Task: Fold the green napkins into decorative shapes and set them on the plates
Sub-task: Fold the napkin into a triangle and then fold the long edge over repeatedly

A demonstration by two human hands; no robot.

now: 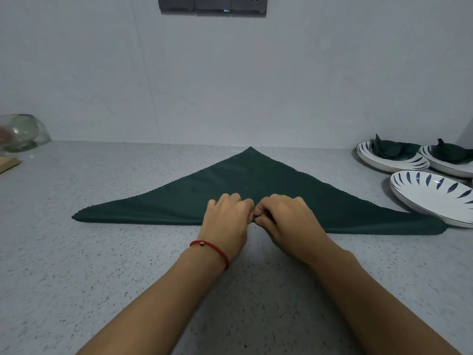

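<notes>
Napkin [256, 185] lies flat on the counter [102, 265], left hand [226, 216] and right hand [286, 216] pinching its near fold's middle.

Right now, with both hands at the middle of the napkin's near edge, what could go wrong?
1. The napkin's right tip lies against the empty plate; rolling or pulling may drag it or nudge that plate.
2. Left hand and right hand pinch only the centre, so the long wings could bunch unevenly.

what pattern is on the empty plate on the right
White with dark blue leaf-like strokes around the plate, clearest in the head view.
</notes>
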